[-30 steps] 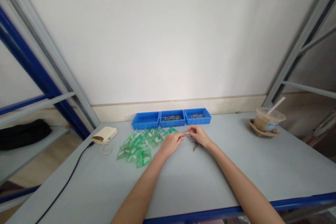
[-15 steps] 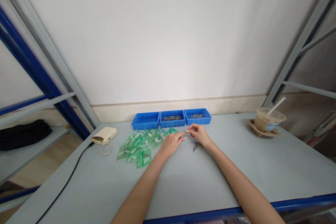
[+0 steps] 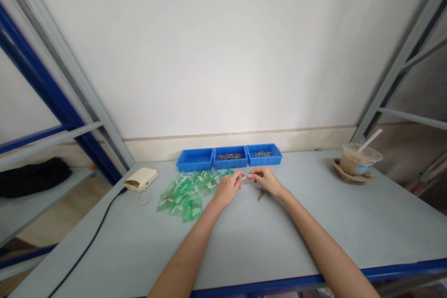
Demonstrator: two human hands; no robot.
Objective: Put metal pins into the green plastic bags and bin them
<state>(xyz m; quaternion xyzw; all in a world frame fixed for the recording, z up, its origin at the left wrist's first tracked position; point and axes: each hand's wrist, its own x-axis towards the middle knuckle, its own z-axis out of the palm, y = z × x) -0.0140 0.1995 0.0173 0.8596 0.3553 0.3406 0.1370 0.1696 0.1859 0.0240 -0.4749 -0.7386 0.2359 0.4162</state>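
Note:
My left hand [image 3: 227, 189] is closed in a pinch beside the right edge of a pile of green plastic zip bags [image 3: 186, 194]. My right hand [image 3: 267, 180], also pinching, meets it fingertip to fingertip over the table. Whatever lies between the fingertips is too small to make out. Below my right hand lies a small heap of dark metal pieces, seemingly screws [image 3: 260, 193]. Behind the hands stand a blue bin holding thin metal pieces [image 3: 230, 157], another with silvery pieces [image 3: 263, 154], and a third blue bin [image 3: 195, 166] with nothing visible inside.
A cream power bank [image 3: 141, 178] with a black cable [image 3: 94, 235] sits on the left of the grey table [image 3: 240, 251]. On the right a lidded cup with a straw [image 3: 359, 158] stands in a cardboard holder. A wall rises behind the bins.
My left fingers have lifted from flatter and extended into a pinch, close to my right fingertips. The view has shifted slightly; the bins, bags and small metal heap stay in place.

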